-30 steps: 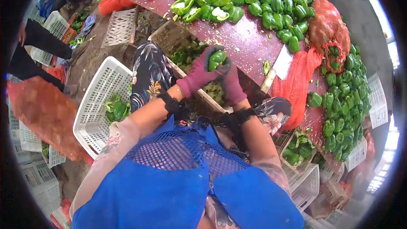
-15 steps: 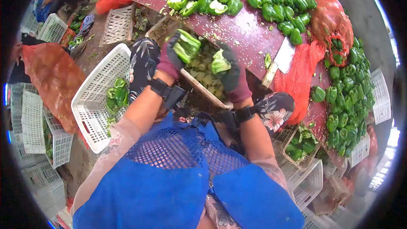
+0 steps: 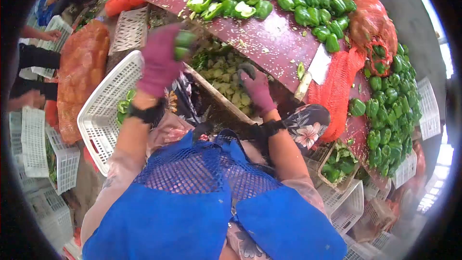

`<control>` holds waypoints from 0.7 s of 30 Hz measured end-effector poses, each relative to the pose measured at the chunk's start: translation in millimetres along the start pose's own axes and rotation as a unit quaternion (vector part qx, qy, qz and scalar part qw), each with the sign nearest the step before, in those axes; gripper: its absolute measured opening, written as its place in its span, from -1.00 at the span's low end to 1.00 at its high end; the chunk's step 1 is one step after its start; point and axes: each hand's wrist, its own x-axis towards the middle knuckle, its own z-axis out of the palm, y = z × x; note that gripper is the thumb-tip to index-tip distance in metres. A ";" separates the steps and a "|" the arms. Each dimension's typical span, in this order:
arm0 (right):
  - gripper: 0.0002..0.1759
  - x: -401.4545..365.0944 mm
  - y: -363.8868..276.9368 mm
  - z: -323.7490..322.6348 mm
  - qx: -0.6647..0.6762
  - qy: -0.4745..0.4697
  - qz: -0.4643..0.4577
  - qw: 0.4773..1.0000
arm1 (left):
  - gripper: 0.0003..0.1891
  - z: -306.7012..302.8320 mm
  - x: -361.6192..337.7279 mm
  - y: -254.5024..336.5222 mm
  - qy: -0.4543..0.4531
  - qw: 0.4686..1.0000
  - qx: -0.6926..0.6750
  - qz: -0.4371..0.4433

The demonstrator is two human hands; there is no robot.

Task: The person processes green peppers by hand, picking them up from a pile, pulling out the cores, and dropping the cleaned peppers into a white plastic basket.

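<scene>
Your left hand (image 3: 159, 62), in a magenta glove, is closed around green bell pepper halves (image 3: 184, 44) at its 2 o'clock, above the rim of the white plastic basket (image 3: 103, 110). Your right hand (image 3: 257, 90) hangs at 3 o'clock from the left. It is over the wooden crate (image 3: 216, 94) of pepper cores (image 3: 224, 74), fingers curled, and I cannot tell whether it holds anything.
</scene>
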 end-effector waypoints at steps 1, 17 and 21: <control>-0.59 0.1 -0.8 -4.6 0.017 0.008 0.017 1.000 | -0.42 -12.4 -9.7 -28.9 0.015 0.996 0.079 -0.039; -0.36 268.5 -7.8 -7.0 -0.397 -0.017 -0.118 0.910 | -0.55 -19.5 -169.0 -114.5 -0.090 0.924 0.046 -0.368; -0.30 290.0 -19.2 -4.8 -0.492 -0.160 -0.022 0.856 | -0.57 -24.6 -188.7 -126.5 -0.054 0.907 -0.002 -0.418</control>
